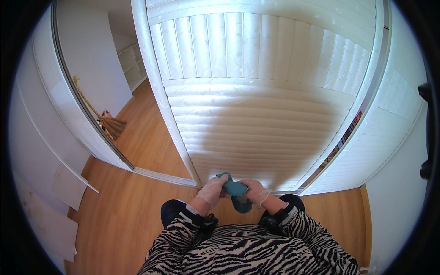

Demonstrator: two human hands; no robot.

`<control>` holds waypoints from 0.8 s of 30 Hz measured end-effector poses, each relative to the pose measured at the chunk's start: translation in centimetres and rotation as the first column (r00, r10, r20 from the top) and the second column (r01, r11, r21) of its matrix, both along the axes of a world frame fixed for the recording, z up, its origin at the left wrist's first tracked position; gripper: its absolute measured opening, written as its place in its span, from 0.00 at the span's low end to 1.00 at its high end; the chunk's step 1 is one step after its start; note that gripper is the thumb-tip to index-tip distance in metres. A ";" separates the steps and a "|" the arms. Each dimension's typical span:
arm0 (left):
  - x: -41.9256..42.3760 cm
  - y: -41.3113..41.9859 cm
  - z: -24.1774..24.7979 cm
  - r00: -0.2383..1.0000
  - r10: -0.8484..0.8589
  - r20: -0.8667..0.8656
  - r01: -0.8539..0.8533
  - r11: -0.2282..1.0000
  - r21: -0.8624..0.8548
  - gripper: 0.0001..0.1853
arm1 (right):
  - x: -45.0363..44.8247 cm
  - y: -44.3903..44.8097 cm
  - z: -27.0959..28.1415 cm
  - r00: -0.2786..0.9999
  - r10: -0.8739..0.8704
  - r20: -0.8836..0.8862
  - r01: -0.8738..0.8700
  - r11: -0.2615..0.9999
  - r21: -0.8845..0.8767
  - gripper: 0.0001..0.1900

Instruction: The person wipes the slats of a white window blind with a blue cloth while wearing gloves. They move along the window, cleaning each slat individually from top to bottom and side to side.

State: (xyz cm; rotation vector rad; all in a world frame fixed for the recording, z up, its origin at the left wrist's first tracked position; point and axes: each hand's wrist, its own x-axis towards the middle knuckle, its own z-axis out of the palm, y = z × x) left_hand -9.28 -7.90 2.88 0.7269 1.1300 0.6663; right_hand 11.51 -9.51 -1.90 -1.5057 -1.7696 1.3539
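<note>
A teal cloth (235,188) hangs between my two hands, in front of the lower edge of a white padded sliding door (261,117). My left hand (213,188), in a thin clear glove, pinches the cloth's upper left part with the thumb on top. My right hand (254,191), gloved the same way, grips its right side. One end of the cloth droops below the hands, over the wood floor. The fingers behind the cloth are partly hidden.
Left of the door, an opening shows more wood floor (147,120), a straw broom (115,127) and built-in shelves (132,65). A second white panel (381,130) stands at the right, with a narrow gap showing books or stacked things. The floor track (165,176) runs below the doors.
</note>
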 end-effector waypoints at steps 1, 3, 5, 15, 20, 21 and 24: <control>-0.3 0.0 -0.1 0.998 -0.043 -0.043 0.043 0.999 0.013 0.21 | 0.1 0.0 -0.1 0.998 -0.032 -0.053 0.025 0.991 -0.130 0.22; -0.7 0.2 -0.4 0.996 -0.064 -0.067 0.066 0.998 0.022 0.24 | 0.2 0.0 -0.1 0.997 0.012 -0.074 -0.020 0.994 -0.109 0.22; -1.0 0.2 -0.9 0.999 -0.019 -0.037 0.019 1.000 -0.010 0.25 | 0.2 -0.2 0.1 0.990 0.031 -0.139 -0.048 0.991 -0.126 0.23; -2.4 0.8 -1.9 0.970 0.137 0.202 -0.189 0.944 0.269 0.25 | 1.0 0.0 -0.6 0.962 0.021 -0.274 -0.052 0.993 -0.106 0.29; -1.7 0.4 -1.3 0.966 0.229 0.121 -0.259 0.867 0.426 0.27 | 1.1 1.0 -2.5 0.948 -0.141 -0.285 0.106 0.985 -0.135 0.22; -1.7 0.4 -1.1 0.960 0.203 0.194 -0.271 0.849 0.453 0.27 | 1.1 1.2 -2.7 0.957 -0.172 -0.235 0.150 0.983 -0.109 0.21; -1.9 0.3 -0.3 0.917 0.186 0.353 -0.350 0.802 0.485 0.26 | 1.7 1.0 -3.0 0.921 -0.210 -0.328 0.185 0.977 -0.106 0.18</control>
